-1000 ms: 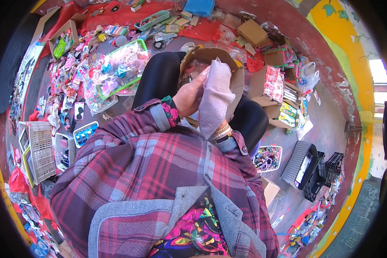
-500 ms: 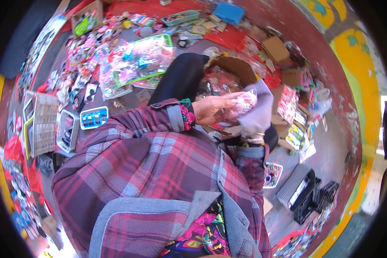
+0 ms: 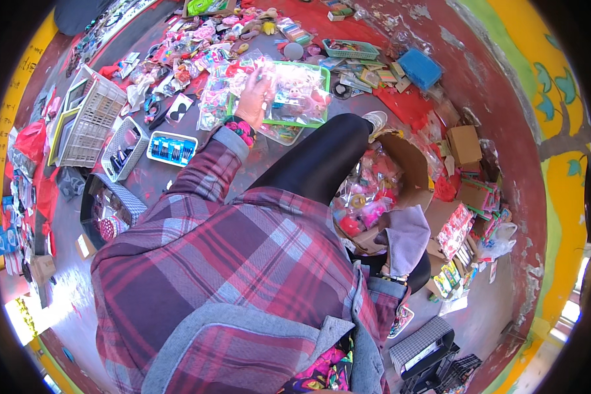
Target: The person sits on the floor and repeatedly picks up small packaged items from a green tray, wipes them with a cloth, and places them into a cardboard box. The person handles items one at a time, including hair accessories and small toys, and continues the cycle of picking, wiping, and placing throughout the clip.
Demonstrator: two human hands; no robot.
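Note:
My left hand (image 3: 256, 98) reaches out over a green-rimmed tray (image 3: 326, 84) heaped with clear plastic packets. Its fingers are closed on a clear packet with pink and white contents (image 3: 261, 71), though blur softens the fingertips. A greyish-lilac cloth (image 3: 406, 238) covers my right hand (image 3: 389, 268); only the wrist side shows and the fingers are hidden. Beside that cloth, between my legs, stands a cardboard box (image 3: 414, 164) holding several bagged pink, red and yellow small items (image 3: 368, 194).
A white basket of blue items (image 3: 172, 149) and a grey basket (image 3: 126, 152) lie left of my knee. Mixed small goods (image 3: 197, 52) cover the floor beyond the tray. A blue case (image 3: 419, 69) and cartons (image 3: 464, 144) line the red wall. Black crates (image 3: 433, 371) stand at lower right.
My left hand has moved from above the cardboard box, left and forward to the green-rimmed tray, carrying the packet. The cloth-covered right hand stays by the box, a little lower. The view has shifted.

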